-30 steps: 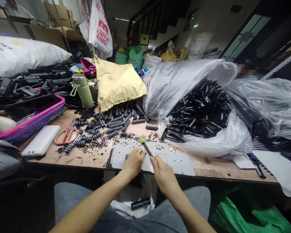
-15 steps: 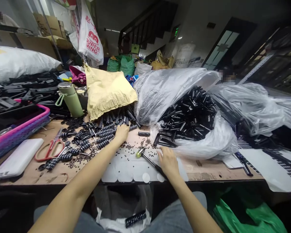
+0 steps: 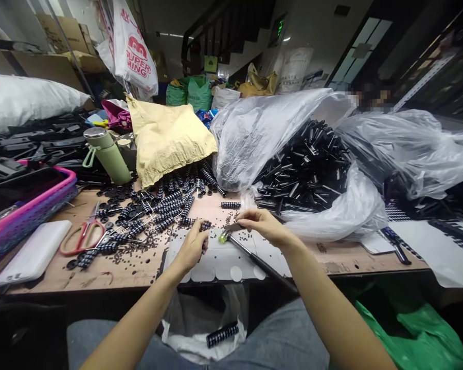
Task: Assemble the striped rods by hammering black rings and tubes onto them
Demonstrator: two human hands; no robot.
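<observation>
My left hand (image 3: 194,247) is closed above the left part of the white sheet (image 3: 206,270). Something dark shows under its curled fingers, and I cannot make out what. Just behind it is a black-and-white ribbed roller (image 3: 188,221); whether the hand touches it is unclear. With fingertips together, my right hand (image 3: 262,224) pinches a dark, slim piece (image 3: 234,226) over the hammer head. The hammer (image 3: 250,255) lies slantwise on the sheet, its yellow-green face (image 3: 223,238) to the left and its black handle running under my right forearm.
Ribbed rollers (image 3: 170,206) are heaped below a yellow sack (image 3: 173,139). A clear plastic bag (image 3: 247,139) spills black tubes (image 3: 301,180). To the left are red scissors (image 3: 83,237), a white power bank (image 3: 34,252), a green bottle (image 3: 113,162) and a pink-rimmed basket (image 3: 67,180).
My left hand has drawn back from the roller heap toward me. My right hand has left the hammer's handle side and risen to the hammer head, now pinching a dark piece.
</observation>
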